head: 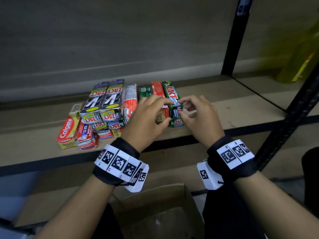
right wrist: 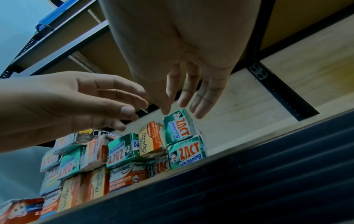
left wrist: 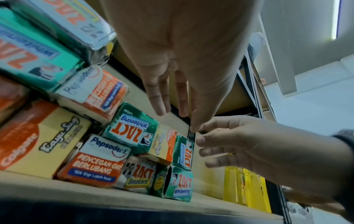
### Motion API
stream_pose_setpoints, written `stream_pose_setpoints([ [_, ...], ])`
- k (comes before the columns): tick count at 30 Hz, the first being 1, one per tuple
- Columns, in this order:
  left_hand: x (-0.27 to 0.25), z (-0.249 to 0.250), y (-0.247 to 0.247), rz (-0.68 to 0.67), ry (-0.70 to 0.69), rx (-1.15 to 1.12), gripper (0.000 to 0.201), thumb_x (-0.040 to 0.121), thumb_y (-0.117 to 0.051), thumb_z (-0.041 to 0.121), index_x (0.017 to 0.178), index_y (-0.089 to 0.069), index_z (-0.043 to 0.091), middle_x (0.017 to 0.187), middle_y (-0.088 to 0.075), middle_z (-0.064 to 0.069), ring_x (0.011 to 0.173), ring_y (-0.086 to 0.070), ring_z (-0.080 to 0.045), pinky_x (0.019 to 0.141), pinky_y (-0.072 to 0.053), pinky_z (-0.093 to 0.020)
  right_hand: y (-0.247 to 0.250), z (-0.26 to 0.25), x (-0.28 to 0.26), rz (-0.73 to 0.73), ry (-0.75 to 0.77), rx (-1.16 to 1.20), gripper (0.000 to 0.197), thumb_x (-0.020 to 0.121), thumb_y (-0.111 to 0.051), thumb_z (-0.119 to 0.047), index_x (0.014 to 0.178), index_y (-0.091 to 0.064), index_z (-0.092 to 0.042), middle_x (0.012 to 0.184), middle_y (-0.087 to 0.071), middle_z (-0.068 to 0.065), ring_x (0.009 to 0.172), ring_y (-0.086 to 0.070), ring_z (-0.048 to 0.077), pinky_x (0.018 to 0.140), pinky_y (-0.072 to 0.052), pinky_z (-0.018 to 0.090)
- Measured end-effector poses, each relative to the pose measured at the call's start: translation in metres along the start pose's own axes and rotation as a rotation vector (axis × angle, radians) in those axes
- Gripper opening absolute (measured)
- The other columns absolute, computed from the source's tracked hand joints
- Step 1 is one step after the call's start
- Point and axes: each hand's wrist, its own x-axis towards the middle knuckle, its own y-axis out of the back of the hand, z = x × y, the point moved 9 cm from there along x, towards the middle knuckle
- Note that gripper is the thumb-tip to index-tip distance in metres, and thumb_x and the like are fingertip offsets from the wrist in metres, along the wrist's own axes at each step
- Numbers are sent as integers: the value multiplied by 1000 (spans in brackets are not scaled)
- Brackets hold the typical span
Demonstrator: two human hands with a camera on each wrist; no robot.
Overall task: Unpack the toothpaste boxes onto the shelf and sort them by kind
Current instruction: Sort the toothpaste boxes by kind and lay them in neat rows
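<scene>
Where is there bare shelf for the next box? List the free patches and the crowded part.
Free: the shelf right of the green Zact stack, out to the black upright; the strip behind the boxes along the wall; the stretch left of the Colgate box. Crowded: the middle, where boxes lie stacked and both hands hover.

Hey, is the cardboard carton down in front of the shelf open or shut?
Open: in the head view the cardboard carton has its top uncovered, and its brown inside shows.
</scene>
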Motion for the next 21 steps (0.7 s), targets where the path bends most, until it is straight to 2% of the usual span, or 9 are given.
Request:
stream_pose_setpoints([
  [2, 4, -6, -8, -59, 45, 98, 60, 84, -72, 35, 138, -47, 28, 131, -50, 8, 117, -42, -14, 101, -40, -31, -3, 4, 4, -26, -30, -35, 40, 79, -79, -23, 114, -62, -32, 103, -51, -4, 93, -58, 11, 82, -56, 37],
  [5, 7, -15, -21, -169, 97, 231, 81, 82, -73, 41, 150, -31, 27, 146, -41, 4, 133, -37, -17, 113, -32, -38, -13, 6, 8, -116, -21, -68, 57, 79, -81, -28, 128, -55, -39, 115, -47, -3, 107, -56, 14, 93, -54, 38],
  [9, 8, -23, -27, -159, 130, 356, 85, 79, -77, 36, 150, -33, 21, 151, -39, 1, 139, -37, -19, 117, -22, -40, -29, 8, 12, -210, 13, -102, 66, 78, -81, -33, 137, -51, -39, 123, -53, 0, 110, -53, 9, 95, -54, 33],
  [14, 4, -32, -28, -141, 130, 451, 83, 75, -78, 13, 148, -38, 14, 147, -47, -5, 133, -45, -24, 115, -26, -40, -35, 3, 14, -209, 69, -122, 64, 78, -80, -36, 137, -55, -34, 120, -63, 1, 103, -55, 6, 89, -49, 21],
  [17, 3, -32, -28, -115, 103, 445, 81, 71, -73, -4, 145, -43, 11, 141, -54, -9, 127, -52, -27, 111, -32, -42, -35, 6, 13, -193, 53, -85, 62, 78, -82, -34, 134, -57, -33, 120, -66, -2, 105, -60, 7, 91, -53, 25],
  [21, 4, -33, -24, -101, 111, 399, 76, 70, -76, -3, 140, -48, 8, 131, -62, -11, 116, -60, -26, 111, -36, -40, -35, 10, 13, -172, 15, -76, 58, 79, -82, -30, 132, -58, -35, 119, -66, -2, 104, -62, 8, 90, -55, 27],
])
